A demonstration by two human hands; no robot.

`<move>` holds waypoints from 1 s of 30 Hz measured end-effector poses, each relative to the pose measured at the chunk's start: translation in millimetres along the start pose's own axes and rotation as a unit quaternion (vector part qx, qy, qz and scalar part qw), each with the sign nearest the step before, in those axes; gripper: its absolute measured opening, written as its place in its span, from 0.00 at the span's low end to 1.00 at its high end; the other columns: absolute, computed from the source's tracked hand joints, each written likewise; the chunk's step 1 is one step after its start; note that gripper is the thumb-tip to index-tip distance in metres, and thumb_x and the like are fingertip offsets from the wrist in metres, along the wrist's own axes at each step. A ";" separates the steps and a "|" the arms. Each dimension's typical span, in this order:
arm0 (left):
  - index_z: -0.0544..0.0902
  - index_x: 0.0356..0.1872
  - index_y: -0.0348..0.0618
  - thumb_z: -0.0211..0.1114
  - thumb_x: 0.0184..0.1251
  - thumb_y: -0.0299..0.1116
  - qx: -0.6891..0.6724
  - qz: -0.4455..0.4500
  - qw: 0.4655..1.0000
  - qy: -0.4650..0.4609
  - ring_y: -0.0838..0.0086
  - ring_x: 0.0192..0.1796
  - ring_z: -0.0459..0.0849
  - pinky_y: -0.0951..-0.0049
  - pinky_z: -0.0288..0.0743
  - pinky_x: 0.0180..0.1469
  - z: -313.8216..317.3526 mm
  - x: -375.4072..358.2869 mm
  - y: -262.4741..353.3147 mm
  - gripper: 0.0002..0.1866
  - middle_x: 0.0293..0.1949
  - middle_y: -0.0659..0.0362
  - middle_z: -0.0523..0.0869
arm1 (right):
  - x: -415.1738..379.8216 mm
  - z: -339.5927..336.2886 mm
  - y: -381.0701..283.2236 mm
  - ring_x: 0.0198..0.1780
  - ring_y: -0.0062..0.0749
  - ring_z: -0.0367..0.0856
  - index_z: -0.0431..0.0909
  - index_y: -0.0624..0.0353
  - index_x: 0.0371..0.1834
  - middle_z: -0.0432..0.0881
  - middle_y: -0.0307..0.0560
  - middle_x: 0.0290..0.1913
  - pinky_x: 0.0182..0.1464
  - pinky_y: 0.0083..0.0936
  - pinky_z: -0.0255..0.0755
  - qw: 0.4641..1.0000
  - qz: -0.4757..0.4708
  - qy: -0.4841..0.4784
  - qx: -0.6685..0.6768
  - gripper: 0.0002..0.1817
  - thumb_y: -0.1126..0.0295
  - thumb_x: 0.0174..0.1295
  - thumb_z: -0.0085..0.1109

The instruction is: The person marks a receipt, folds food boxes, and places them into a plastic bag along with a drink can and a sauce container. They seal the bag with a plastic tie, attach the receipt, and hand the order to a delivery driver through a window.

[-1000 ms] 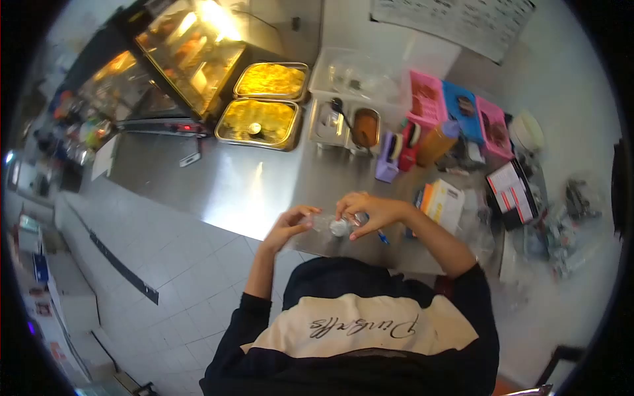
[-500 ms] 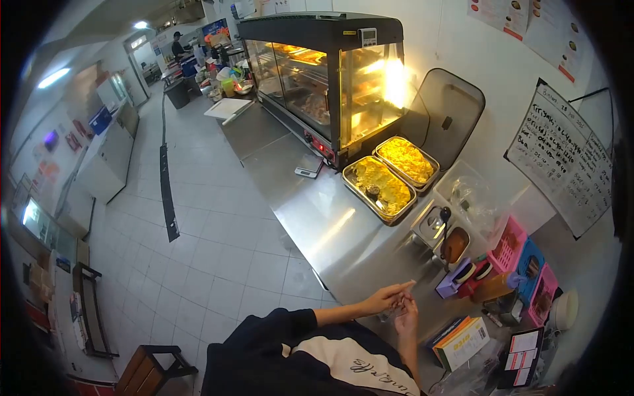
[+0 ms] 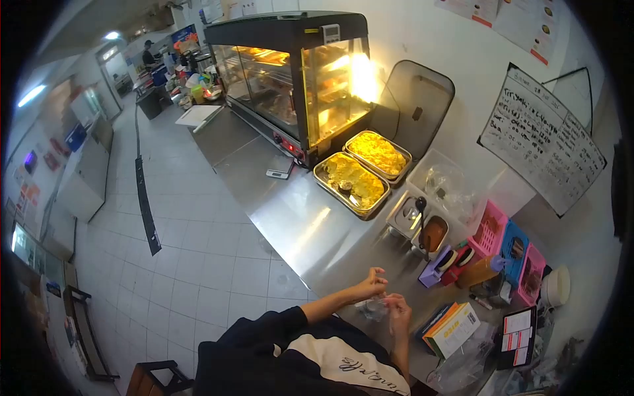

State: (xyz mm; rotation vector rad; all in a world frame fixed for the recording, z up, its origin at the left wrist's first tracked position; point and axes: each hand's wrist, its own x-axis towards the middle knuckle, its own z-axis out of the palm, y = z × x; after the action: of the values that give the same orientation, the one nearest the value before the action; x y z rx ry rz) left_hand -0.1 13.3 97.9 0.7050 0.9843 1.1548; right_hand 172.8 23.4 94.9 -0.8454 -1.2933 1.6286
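your left hand (image 3: 370,287) and right hand (image 3: 398,309) are close together right at the near edge of the steel counter (image 3: 310,231), both pinching a small clear plastic thing (image 3: 375,306) between them. left fingers are curled on its upper side and the right hand grips it from the other side. it's too small and see-through to tell what it actually is, looks like a little cup or bag.

just beside your right hand there's an orange and white box (image 3: 454,328), and past that a black stand with red and white cards (image 3: 517,343). a bit further out from your hands sits a purple tape dispenser (image 3: 436,265) next to an orange bottle (image 3: 481,270), with pink and blue baskets (image 3: 508,245) behind those.

straight ahead of your left hand, further along the counter, are two small sauce wells (image 3: 419,223) with a ladle, then two trays of yellow food (image 3: 362,168). beyond them is the lit warming cabinet (image 3: 290,72). a whiteboard (image 3: 540,138) hangs on the wall well off to your right.
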 end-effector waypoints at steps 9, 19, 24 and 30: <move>0.66 0.59 0.43 0.49 0.68 0.26 0.113 0.002 0.992 -0.053 0.71 0.48 0.79 0.71 0.76 0.50 -13.1 4.2 0.9 0.18 0.51 0.54 0.74 | -0.7 27.1 -19.7 0.34 0.38 0.76 0.77 0.62 0.36 0.74 0.47 0.34 0.39 0.30 0.73 0.873 -0.178 0.093 -0.445 0.05 0.74 0.58 0.59; 0.75 0.55 0.33 0.57 0.66 0.22 0.203 -0.073 0.971 -0.103 0.73 0.53 0.78 0.73 0.67 0.60 -1.2 4.0 18.0 0.17 0.50 0.55 0.81 | -9.2 9.7 11.8 0.46 0.36 0.78 0.79 0.59 0.37 0.75 0.44 0.42 0.47 0.29 0.75 0.921 -0.182 0.070 -0.337 0.08 0.73 0.54 0.62; 0.83 0.38 0.37 0.60 0.59 0.18 0.576 0.174 0.783 -0.158 0.72 0.39 0.84 0.56 0.55 0.71 5.1 10.6 42.0 0.08 0.36 0.58 0.86 | -20.5 5.5 6.2 0.51 0.41 0.74 0.79 0.56 0.32 0.75 0.44 0.43 0.54 0.34 0.67 0.892 -0.228 0.132 -0.368 0.07 0.66 0.55 0.63; 0.81 0.28 0.39 0.60 0.61 0.23 0.642 0.152 0.732 -0.167 0.63 0.35 0.83 0.50 0.57 0.70 -36.6 16.8 24.2 0.04 0.32 0.58 0.85 | -84.7 -31.6 16.9 0.52 0.41 0.73 0.79 0.54 0.39 0.73 0.46 0.40 0.54 0.34 0.66 0.921 -0.036 -0.007 -0.389 0.10 0.62 0.59 0.61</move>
State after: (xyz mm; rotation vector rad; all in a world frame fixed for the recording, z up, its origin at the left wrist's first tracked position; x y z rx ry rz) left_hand -41.7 35.2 99.0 2.1706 1.3088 0.3856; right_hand 230.8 -43.7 70.7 -1.2239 -1.9961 1.0336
